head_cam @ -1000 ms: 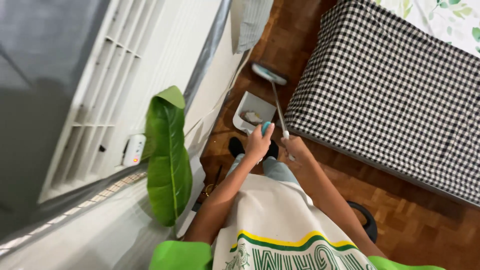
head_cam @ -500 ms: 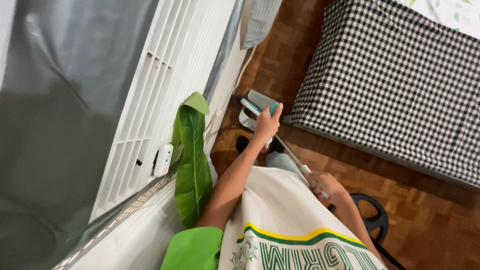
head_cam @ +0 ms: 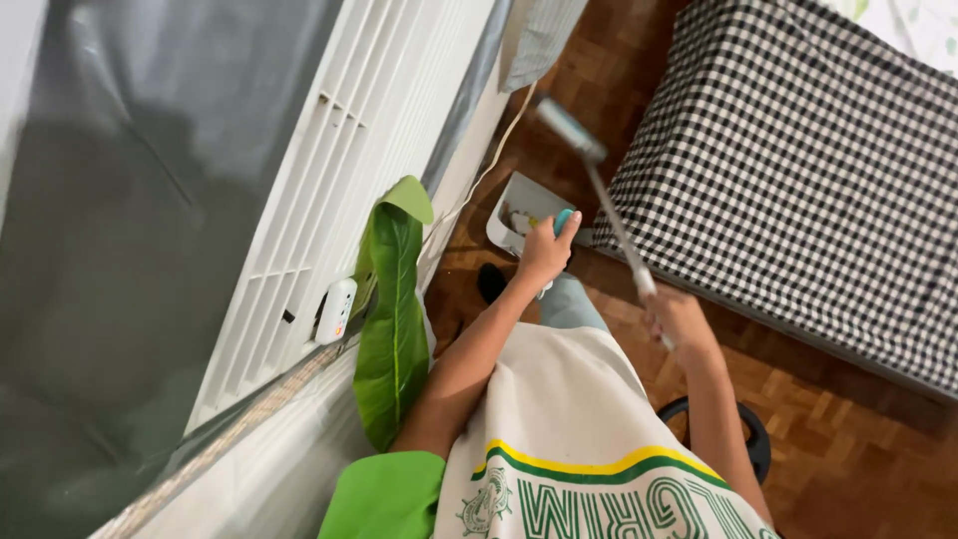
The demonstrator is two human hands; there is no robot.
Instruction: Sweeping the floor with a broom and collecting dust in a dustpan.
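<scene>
Gripping the teal handle of a white plastic dustpan [head_cam: 519, 212], the left hand [head_cam: 544, 255] holds it low over the brown parquet floor [head_cam: 848, 439], bits of litter lying inside. The right hand [head_cam: 679, 321] is closed around a long metal-handled broom [head_cam: 609, 200], blurred, its head beside the black-and-white checked mattress [head_cam: 798, 170]. A big green leaf [head_cam: 394, 319] hangs by the white louvred window [head_cam: 329, 200].

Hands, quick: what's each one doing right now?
Left hand: closed on the teal handle of the white dustpan.
Right hand: closed around the long broom stick.
</scene>
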